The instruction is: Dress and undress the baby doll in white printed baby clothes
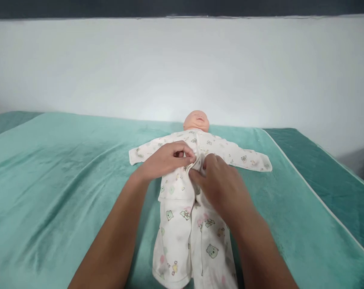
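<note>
A baby doll (196, 120) lies on its back, dressed in a white baby top (173, 185) printed with small bears. White baby pants (177, 237) with a matching print cover its legs. At the chest, my left hand (171, 158) pinches the front edge of the top between thumb and fingers. Just right of it, my right hand (219, 178) grips the same front opening a little lower, thumb and bent fingers closed on the fabric. Both sleeves stretch out sideways. My hands cover part of the opening, so any fastener there is hidden.
A teal velvety sheet (79, 172) with soft folds lies under the doll. A darker teal cover (329, 180) shows on the right beyond a pale edge. A white wall (182, 68) rises behind the doll's head, with a dark band along the top.
</note>
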`<state>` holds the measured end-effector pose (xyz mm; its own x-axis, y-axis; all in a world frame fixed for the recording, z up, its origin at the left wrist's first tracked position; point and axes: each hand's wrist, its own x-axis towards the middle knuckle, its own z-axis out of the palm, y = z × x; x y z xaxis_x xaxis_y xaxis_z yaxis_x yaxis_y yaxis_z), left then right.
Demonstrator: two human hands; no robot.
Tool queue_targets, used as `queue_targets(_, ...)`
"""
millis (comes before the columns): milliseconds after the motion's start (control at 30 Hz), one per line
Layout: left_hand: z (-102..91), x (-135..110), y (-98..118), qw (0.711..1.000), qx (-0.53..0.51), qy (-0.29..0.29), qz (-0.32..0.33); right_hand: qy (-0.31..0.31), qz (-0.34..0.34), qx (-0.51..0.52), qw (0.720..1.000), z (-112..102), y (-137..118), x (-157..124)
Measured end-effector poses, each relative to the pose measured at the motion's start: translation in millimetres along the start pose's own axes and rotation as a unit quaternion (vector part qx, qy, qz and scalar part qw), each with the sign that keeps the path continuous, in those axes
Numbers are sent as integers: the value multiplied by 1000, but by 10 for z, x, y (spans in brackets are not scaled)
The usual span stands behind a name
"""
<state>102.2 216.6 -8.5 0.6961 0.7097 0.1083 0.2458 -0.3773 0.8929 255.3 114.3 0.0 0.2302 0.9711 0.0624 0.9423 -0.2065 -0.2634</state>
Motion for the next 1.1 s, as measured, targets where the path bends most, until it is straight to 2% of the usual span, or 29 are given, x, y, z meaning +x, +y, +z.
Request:
queue_targets(133, -58, -60, -5, 997, 25, -66, 14, -11, -16, -50, 999, 21, -114, -40)
queue_targets(233, -24, -66, -8, 998, 27, -55, 9, -22, -34, -56, 998, -9, -99, -51)
queue_targets(333, 20, -57, -19, 999, 28, -45, 12, -27, -57, 5, 998, -45, 21, -19)
queue_targets(467, 28, -53, -33, 998, 34, -35, 28, -43, -90, 147, 984, -82, 241, 72)
queue_targets(533, 22, -61, -25, 999, 26, -32, 29, -76, -97, 261, 957, -86, 329, 119)
queue_targets(633, 40, -87, 18, 999, -23, -31, 8, -134, -103, 452, 876, -59, 404, 179)
queue_targets(700, 74, -106, 59, 997, -69, -35, -6, -132, -103, 529, 832, -24, 417, 209)
queue_targets(800, 122, -119, 99, 994, -101, -40, -17, -113, -96, 576, 804, 26, 409, 237)
queue_targets(933, 117, -104, 80, 995, -89, 3, -33, -121, -79, 585, 798, 44, 385, 245)
queue_targets(1100, 103, -83, 53, 999, -32, -18, -15, -131, -72, 557, 817, 27, 354, 234)
